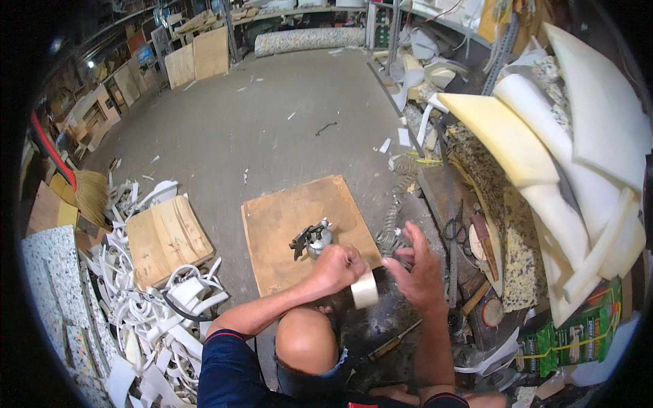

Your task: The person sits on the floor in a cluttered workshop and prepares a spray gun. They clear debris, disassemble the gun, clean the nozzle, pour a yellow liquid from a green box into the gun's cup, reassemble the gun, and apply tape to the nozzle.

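My left hand [338,265] is closed around a roll of pale, translucent tape [365,291], which hangs below its fingers above the near edge of a brown board [286,211]. Just to the right, my right hand [418,268] is raised with thumb and fingers apart. A small whitish bit shows by its fingertips; I cannot make out what it is. Beyond my left hand, a metal tool [311,239] with a silver body and dark parts rests on the board, partly hidden by that hand.
White foam scraps [143,313] and a wooden block [170,238] lie at left. A wooden-handled tool [394,341] lies near my right forearm. Scissors [454,228] and a coiled hose [394,211] are at right, below big foam pieces [503,139]. A broom [90,190] stands far left.
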{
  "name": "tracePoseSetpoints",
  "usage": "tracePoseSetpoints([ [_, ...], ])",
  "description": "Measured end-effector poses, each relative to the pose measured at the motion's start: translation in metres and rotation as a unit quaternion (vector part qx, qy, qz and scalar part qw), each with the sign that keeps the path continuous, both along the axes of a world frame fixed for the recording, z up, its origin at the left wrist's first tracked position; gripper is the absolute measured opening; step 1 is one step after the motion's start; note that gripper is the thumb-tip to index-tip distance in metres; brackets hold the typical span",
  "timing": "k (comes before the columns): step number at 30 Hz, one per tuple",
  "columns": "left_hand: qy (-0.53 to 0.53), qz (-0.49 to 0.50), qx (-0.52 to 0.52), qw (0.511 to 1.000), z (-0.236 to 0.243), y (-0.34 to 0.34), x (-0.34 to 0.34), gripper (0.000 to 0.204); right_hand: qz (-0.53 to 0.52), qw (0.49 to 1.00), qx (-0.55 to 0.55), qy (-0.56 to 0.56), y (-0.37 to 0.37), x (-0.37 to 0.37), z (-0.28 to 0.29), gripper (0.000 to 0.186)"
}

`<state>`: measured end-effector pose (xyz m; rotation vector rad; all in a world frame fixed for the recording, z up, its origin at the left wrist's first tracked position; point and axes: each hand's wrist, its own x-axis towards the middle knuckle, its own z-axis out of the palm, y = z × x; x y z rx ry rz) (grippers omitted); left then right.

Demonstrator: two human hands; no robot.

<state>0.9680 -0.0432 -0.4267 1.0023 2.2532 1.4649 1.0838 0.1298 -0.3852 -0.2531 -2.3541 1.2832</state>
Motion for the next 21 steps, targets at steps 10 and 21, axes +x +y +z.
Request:
tracePoseSetpoints([
  [10,-0.211,0.03,0.049,0.976,0.066,-0.001,-0.002,0.028,-0.131,0.973,0.103,0.159,-0.052,0.04,-0.048,0.078],
  [21,-0.337,0.071,0.115,0.932,0.029,0.035,-0.134,0.021,-0.035,0.948,0.315,-0.02,0.004,-0.028,-0.006,0.059],
])
